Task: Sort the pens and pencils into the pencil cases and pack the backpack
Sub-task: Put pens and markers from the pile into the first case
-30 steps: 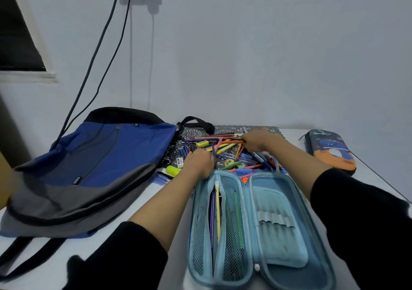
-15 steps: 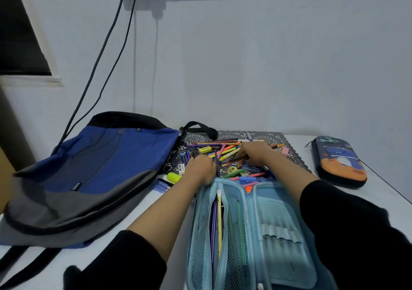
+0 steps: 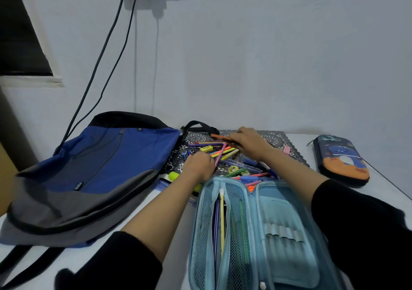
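The right hand (image 3: 249,142) is gripping an orange marker (image 3: 219,136) over the pen pile (image 3: 243,165) at the far edge of the table (image 3: 303,144); the left hand (image 3: 198,167) is curling its fingers into it, hold unclear. One backpack (image 3: 107,162) is filling the left side, and two cases are lying well apart: the blue case (image 3: 278,211) open at the near edge, the dark case (image 3: 341,155) closed by the right.

Dim, bluish, even light; faint thin shadows on the wall (image 3: 267,66) at 12 o'clock; wide-angle bending at the edges; right hand (image 3: 249,143) slightly blurred
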